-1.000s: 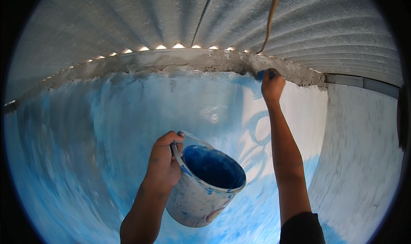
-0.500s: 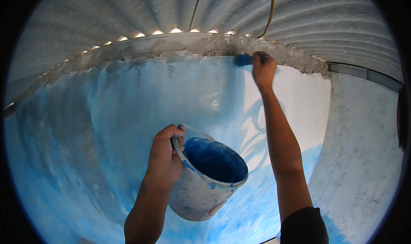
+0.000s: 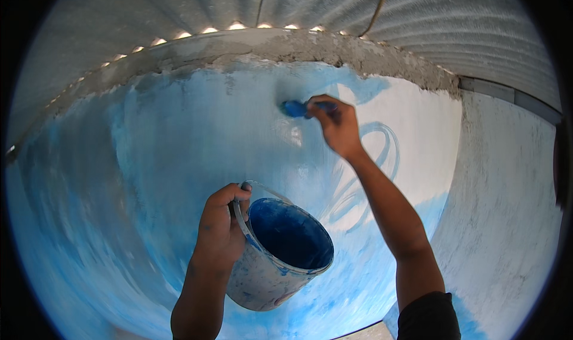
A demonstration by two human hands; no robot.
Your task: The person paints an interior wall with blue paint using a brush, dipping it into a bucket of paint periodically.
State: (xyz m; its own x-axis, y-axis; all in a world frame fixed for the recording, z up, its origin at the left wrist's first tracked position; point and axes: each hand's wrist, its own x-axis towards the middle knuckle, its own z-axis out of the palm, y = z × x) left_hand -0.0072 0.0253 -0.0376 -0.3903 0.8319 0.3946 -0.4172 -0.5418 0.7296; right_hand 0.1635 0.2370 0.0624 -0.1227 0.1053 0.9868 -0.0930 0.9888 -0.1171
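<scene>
My left hand (image 3: 224, 223) is closed round the handle and rim of a paint-smeared whitish bucket (image 3: 253, 283). The bucket tilts, its mouth turned up toward me, and blue paint (image 3: 289, 235) coats the inside. My right hand (image 3: 337, 125) grips a paintbrush (image 3: 295, 108) whose blue end points left, at the upper middle of the wall (image 3: 197, 143). Fingers hide most of its handle. The bristles look to be touching the wall, which is streaked in blues and greys. On the unpainted white part (image 3: 418, 131) to the right, looping pale blue strokes show.
Rough grey mortar (image 3: 268, 48) runs along the wall's top, under a corrugated roof (image 3: 179, 6) with light coming through the gaps. A cable (image 3: 379, 9) hangs from the roof. On the right stands a pale grey side wall (image 3: 501, 203) with a metal strip (image 3: 513, 98) above it.
My right hand has brought the brush down and to the left from the mortar edge. Fresh blue shows at the top of the white part. The bucket has shifted slightly left.
</scene>
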